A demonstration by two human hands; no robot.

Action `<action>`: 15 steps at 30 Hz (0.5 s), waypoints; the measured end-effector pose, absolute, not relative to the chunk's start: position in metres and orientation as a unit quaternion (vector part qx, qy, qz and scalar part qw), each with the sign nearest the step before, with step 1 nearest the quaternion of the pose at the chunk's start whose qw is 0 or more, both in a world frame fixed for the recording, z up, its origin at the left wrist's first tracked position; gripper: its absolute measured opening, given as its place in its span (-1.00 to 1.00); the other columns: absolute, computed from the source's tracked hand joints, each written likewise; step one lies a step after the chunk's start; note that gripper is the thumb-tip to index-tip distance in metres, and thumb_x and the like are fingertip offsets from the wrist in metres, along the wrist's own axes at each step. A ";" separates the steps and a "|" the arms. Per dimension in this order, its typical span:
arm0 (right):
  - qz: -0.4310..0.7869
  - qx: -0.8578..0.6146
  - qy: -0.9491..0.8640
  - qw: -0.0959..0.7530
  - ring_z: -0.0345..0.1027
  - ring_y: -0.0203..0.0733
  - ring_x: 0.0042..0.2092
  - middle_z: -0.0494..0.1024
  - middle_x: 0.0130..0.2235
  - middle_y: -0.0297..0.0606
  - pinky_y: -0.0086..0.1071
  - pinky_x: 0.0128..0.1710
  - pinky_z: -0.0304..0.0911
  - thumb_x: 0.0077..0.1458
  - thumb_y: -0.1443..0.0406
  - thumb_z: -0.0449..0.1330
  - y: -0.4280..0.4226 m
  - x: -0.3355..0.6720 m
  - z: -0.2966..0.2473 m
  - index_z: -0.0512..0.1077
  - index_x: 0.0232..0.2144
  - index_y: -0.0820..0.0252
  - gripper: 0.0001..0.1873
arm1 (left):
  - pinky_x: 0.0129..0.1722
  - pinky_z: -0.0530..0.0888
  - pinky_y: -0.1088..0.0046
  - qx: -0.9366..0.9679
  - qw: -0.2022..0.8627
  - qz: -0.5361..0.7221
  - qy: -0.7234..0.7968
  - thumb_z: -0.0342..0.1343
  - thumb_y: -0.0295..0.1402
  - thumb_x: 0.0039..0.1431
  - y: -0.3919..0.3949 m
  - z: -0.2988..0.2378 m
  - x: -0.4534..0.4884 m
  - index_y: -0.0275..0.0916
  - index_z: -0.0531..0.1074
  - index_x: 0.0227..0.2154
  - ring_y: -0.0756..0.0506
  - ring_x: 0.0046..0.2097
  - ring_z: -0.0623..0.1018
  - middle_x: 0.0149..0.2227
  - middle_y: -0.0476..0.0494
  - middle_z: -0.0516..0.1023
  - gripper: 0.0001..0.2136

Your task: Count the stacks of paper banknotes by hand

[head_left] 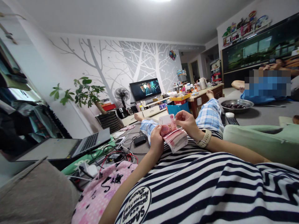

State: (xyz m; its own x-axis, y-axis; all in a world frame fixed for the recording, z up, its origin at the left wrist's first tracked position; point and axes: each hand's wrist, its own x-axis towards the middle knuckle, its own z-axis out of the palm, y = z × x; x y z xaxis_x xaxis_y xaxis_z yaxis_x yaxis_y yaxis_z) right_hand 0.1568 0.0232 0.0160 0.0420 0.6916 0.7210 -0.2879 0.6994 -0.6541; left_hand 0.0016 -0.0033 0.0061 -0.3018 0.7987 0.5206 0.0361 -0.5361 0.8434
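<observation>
A thick stack of red banknotes [176, 140] is gripped in my left hand [157, 137], above the striped shirt on my lap. One note with "100" printed on it stands up from the front of the stack. My right hand [187, 122] pinches the upper right edge of that note between thumb and fingers. A pale watch [204, 139] is on my right wrist. The lower fingers of my left hand are hidden behind the stack.
An open laptop [90, 141] and tangled cables [121, 152] lie at my left. At my right are a green cushion [254, 141], a remote [232, 120] and a metal bowl [237, 105] of dark round fruit. Another person in blue [263, 90] sits at the far right.
</observation>
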 end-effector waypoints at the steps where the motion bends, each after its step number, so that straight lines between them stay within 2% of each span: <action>1: 0.347 -0.167 -0.600 0.701 0.22 -0.33 -0.44 0.42 -0.44 -0.37 -0.41 -0.43 0.15 -0.19 0.23 0.37 0.023 0.157 0.016 0.37 -0.44 0.19 -0.72 | 0.05 0.33 0.35 0.531 0.276 0.700 0.390 0.00 -0.38 0.15 -0.002 0.005 0.001 -0.20 0.48 -0.46 -0.10 -0.12 0.49 -0.27 -0.12 0.55 -0.83; 6: 0.351 -0.163 -0.598 0.702 0.17 -0.38 -0.48 0.45 -0.42 -0.38 -0.45 -0.48 0.11 -0.20 0.28 0.36 0.018 0.157 0.019 0.38 -0.43 0.20 -0.74 | -0.10 0.40 0.37 0.540 0.311 0.702 0.343 0.01 -0.32 0.11 -0.005 0.006 0.003 -0.22 0.45 -0.47 -0.09 -0.26 0.48 -0.35 -0.10 0.52 -0.84; 15: 0.361 -0.158 -0.589 0.706 0.25 -0.37 -0.45 0.48 -0.38 -0.36 -0.44 -0.42 0.20 -0.17 0.27 0.34 0.014 0.157 0.022 0.41 -0.41 0.20 -0.78 | -0.17 0.42 0.39 0.525 0.334 0.710 0.329 0.04 -0.40 0.08 -0.013 0.013 0.009 -0.22 0.47 -0.52 -0.09 -0.29 0.47 -0.39 -0.10 0.54 -0.86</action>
